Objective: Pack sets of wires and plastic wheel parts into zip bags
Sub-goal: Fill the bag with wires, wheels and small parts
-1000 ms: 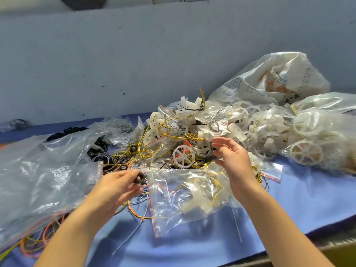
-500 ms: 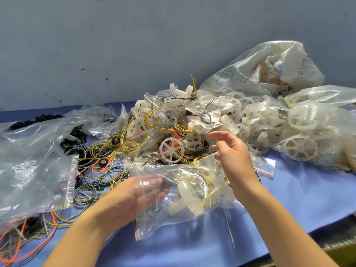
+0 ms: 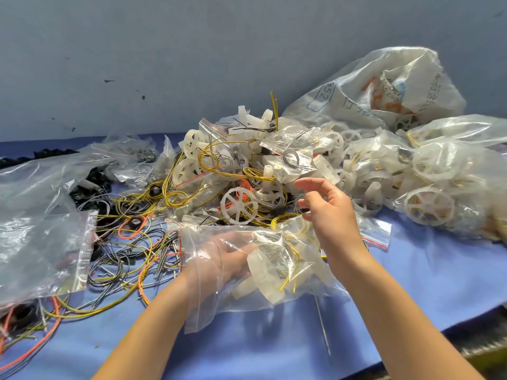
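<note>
Tabletop (image 3: 411,283): covered in blue, runs the full width against a grey wall.

Printed sack (image 3: 384,86): large, crumpled, translucent; far right, leaning on the wall.

Clear bag (image 3: 41,215): large, lies flat at the left edge, partly covering loose wires.

Bagged wheels (image 3: 452,187): several clear bags of white wheels, right side, below the printed sack.

Heap (image 3: 247,160): centre back; white wheel parts, yellow wire loops and small red-striped bags mixed together.

Loose wires (image 3: 131,259): tangle of black, yellow, grey and orange, left of centre, spilling toward the near edge.

Zip bag (image 3: 274,294): clear, front centre, mouth facing left and up; holds white plastic parts (image 3: 263,270) and a yellow wire (image 3: 295,250). It lies between the two forearms, with one hand inside it and the other at its top edge.

Left hand (image 3: 227,259): pushed inside the zip bag, seen through the plastic; fingers mostly straight, tips against the white parts. No grasp can be made out.

Right hand (image 3: 329,212): at the bag's upper right edge; lower fingers curled and pinching the rim, upper fingers loosely spread above.

Spoked wheel (image 3: 238,205): single, white, loose, just behind the zip bag, between the hands.
</note>
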`<control>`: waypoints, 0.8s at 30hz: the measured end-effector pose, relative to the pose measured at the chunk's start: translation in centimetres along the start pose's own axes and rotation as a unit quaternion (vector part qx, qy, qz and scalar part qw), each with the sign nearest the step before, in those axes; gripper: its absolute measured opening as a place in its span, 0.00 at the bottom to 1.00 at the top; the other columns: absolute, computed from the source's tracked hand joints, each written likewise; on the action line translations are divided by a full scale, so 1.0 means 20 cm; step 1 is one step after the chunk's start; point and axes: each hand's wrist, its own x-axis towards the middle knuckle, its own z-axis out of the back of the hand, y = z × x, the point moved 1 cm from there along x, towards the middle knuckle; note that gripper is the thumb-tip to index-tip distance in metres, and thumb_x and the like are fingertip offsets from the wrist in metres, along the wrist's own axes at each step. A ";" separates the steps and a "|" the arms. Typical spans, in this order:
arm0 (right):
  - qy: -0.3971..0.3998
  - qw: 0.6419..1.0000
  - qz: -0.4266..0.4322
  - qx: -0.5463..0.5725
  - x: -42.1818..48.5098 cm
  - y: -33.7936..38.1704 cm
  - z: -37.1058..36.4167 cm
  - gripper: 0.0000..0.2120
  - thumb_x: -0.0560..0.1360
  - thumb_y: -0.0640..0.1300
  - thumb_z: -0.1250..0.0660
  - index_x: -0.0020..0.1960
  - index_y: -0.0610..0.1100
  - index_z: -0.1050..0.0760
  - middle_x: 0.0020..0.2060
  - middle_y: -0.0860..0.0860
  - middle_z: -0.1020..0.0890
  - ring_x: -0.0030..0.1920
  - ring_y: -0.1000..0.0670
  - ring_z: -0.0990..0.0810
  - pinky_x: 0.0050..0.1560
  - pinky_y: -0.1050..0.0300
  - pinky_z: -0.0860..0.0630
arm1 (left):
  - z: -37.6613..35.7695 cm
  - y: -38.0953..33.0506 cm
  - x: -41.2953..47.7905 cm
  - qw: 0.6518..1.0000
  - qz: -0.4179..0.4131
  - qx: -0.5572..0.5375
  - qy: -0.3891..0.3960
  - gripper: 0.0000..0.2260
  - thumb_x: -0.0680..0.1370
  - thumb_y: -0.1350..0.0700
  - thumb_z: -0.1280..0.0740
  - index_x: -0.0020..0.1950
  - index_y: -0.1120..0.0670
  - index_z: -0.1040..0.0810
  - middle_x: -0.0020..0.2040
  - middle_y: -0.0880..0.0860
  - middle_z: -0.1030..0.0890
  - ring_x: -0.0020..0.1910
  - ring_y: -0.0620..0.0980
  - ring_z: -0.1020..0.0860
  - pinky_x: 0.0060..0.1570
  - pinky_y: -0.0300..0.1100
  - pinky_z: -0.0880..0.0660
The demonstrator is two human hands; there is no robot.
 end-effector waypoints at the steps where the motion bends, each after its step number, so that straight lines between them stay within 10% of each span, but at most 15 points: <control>1: 0.001 1.000 0.001 -0.002 0.00 0.00 0.00 0.15 0.77 0.37 0.41 0.48 0.53 0.20 0.49 0.53 0.18 0.46 0.52 0.22 0.47 0.57 0.25 | 0.00 0.00 0.01 1.000 0.001 0.004 0.001 0.05 0.75 0.65 0.30 0.47 0.56 0.19 0.40 0.60 0.16 0.35 0.50 0.16 0.32 0.38 0.21; 8: 0.025 0.996 0.066 -0.053 -0.03 0.02 -0.07 0.15 0.77 0.38 0.41 0.48 0.56 0.21 0.51 0.52 0.21 0.33 0.60 0.27 0.38 0.62 0.30 | 0.12 0.00 -0.07 0.991 0.048 -0.117 0.052 0.13 0.71 0.66 0.30 0.55 0.62 0.21 0.48 0.66 0.17 0.49 0.68 0.18 0.52 0.65 0.23; 14: 0.053 0.973 0.141 -0.172 -0.05 0.06 -0.10 0.14 0.78 0.38 0.42 0.52 0.54 0.21 0.53 0.55 0.25 0.42 0.62 0.24 0.44 0.67 0.30 | 0.39 -0.11 -0.20 0.992 0.040 -0.079 0.092 0.15 0.69 0.69 0.29 0.56 0.63 0.18 0.53 0.62 0.16 0.49 0.61 0.16 0.38 0.41 0.19; 18: 0.093 0.934 0.205 -0.277 -0.10 0.09 -0.17 0.13 0.79 0.39 0.41 0.56 0.51 0.22 0.54 0.53 0.25 0.49 0.51 0.22 0.53 0.49 0.27 | 0.49 -0.16 -0.21 0.994 0.031 -0.085 -0.058 0.14 0.80 0.70 0.45 0.54 0.62 0.21 0.41 0.57 0.15 0.32 0.48 0.17 0.31 0.36 0.20; 24: 0.226 0.870 0.251 -0.360 -0.15 0.08 -0.29 0.12 0.81 0.46 0.42 0.59 0.53 0.23 0.56 0.56 0.21 0.54 0.51 0.22 0.57 0.47 0.27 | 0.56 -0.18 -0.21 0.979 -0.019 -0.070 -0.188 0.11 0.81 0.67 0.44 0.50 0.58 0.23 0.42 0.58 0.20 0.26 0.45 0.20 0.28 0.35 0.21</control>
